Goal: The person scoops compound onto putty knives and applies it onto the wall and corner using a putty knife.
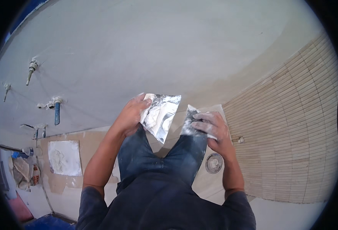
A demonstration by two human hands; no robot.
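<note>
My left hand (pixel 130 115) grips a wide, shiny metal plastering blade (pixel 170 111) by its left edge, thumb lying on top. A lump of white plaster (pixel 152 117) sits on the blade's face. Closed around a smaller metal scraper blade (pixel 189 122), my right hand (pixel 215 132) is a short way to the right, and a gap separates the two blades. White smears mark the smaller blade, and its back edge is hidden under my fingers. Whitish dust coats the fingers of both hands. Both blades are held above my legs, in front of the smooth grey wall (pixel 157 50).
Pipe stubs (pixel 57 111) and fittings (pixel 31 71) jut from the wall at left. Strip tiles (pixel 284 126) cover the right side. A round drain (pixel 214 163) lies beside my right leg. At lower left are a white board with plaster (pixel 73 159) and a crumpled bag (pixel 21 170).
</note>
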